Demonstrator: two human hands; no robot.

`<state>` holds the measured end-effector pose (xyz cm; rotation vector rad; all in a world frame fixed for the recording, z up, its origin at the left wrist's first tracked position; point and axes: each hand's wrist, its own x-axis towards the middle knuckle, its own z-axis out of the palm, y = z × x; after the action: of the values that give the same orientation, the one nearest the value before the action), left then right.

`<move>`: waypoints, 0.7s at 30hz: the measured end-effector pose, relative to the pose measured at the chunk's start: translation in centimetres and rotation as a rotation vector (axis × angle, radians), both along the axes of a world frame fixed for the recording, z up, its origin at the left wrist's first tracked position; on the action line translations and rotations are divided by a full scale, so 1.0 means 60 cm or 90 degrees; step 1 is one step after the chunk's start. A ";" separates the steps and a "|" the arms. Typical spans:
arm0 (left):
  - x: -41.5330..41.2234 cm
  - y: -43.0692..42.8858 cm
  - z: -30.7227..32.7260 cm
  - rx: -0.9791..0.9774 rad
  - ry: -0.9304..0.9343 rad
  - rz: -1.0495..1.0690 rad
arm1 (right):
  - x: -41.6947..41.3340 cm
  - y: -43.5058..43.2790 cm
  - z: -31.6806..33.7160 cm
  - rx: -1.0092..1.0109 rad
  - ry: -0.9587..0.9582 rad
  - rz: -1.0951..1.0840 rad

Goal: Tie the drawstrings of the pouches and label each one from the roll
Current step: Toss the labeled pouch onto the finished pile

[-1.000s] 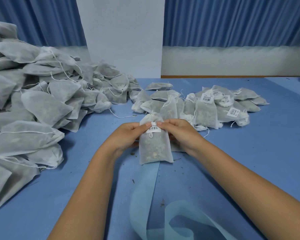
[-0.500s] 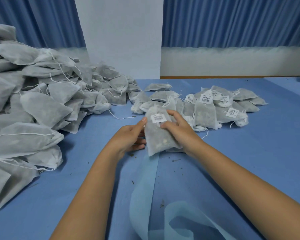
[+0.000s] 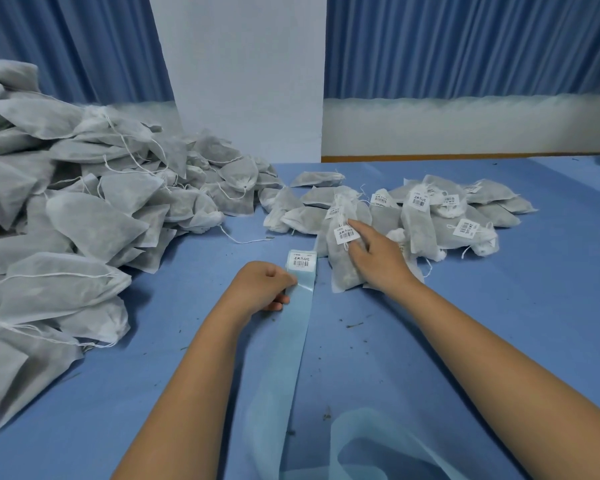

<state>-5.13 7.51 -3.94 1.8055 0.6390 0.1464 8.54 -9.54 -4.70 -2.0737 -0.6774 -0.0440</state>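
The pouch (image 3: 342, 268) lies flat on the blue table (image 3: 499, 306), tied end away from the person, with one barcode sticker (image 3: 345, 235) on its upper part. The right hand (image 3: 374, 261) rests on its right side, fingers spread and fairly straight, the forefinger touching the sticker's edge. Just left of the pouch runs one pale blue strip (image 3: 291, 341) of label backing, carrying one unused label (image 3: 302, 260) at its far end. The left hand (image 3: 260, 287), fingers curled, pinches the strip's left edge just below that label. The two hands are apart, both forearms reaching forward. Behind the pouch is a pile of labelled pouches (image 3: 420, 223) showing about six stickers. On the left, a heap of unlabelled pouches (image 3: 84, 220) is too large to count.
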 end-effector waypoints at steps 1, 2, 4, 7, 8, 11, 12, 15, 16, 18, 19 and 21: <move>0.000 0.000 0.000 0.008 0.005 0.000 | 0.006 -0.003 -0.002 -0.034 -0.023 -0.003; 0.001 0.000 0.000 0.017 0.009 0.001 | 0.012 -0.006 -0.005 -0.089 -0.054 -0.007; 0.000 -0.001 0.001 0.043 0.015 0.001 | 0.024 -0.008 -0.008 -0.214 -0.102 -0.029; 0.000 -0.001 -0.001 0.097 0.020 0.004 | 0.030 -0.008 -0.009 -0.240 -0.103 -0.083; 0.001 -0.001 -0.001 0.119 0.020 0.005 | 0.027 -0.007 -0.009 -0.224 -0.113 -0.100; 0.002 0.001 -0.004 0.162 0.018 0.007 | 0.013 -0.005 -0.005 -0.164 -0.194 -0.133; 0.002 0.002 -0.005 0.169 0.019 0.009 | 0.009 -0.004 -0.003 -0.150 -0.234 -0.129; 0.004 0.007 -0.008 0.182 0.023 0.015 | -0.005 0.004 0.006 -0.139 -0.315 -0.086; 0.005 0.009 -0.009 0.185 0.023 0.014 | -0.011 0.009 0.010 -0.126 -0.315 -0.075; 0.008 0.011 -0.008 0.193 0.022 0.013 | -0.019 0.023 0.022 -0.097 -0.301 -0.055; 0.008 0.011 -0.007 0.195 0.023 0.013 | -0.023 0.035 0.031 -0.096 -0.292 -0.039; 0.007 0.013 -0.003 0.189 0.017 0.013 | -0.026 0.068 0.051 -0.120 -0.269 0.005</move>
<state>-4.73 8.29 -4.13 2.0901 0.6820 0.2410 6.99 -5.48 -1.63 -2.2645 -0.9750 -0.4382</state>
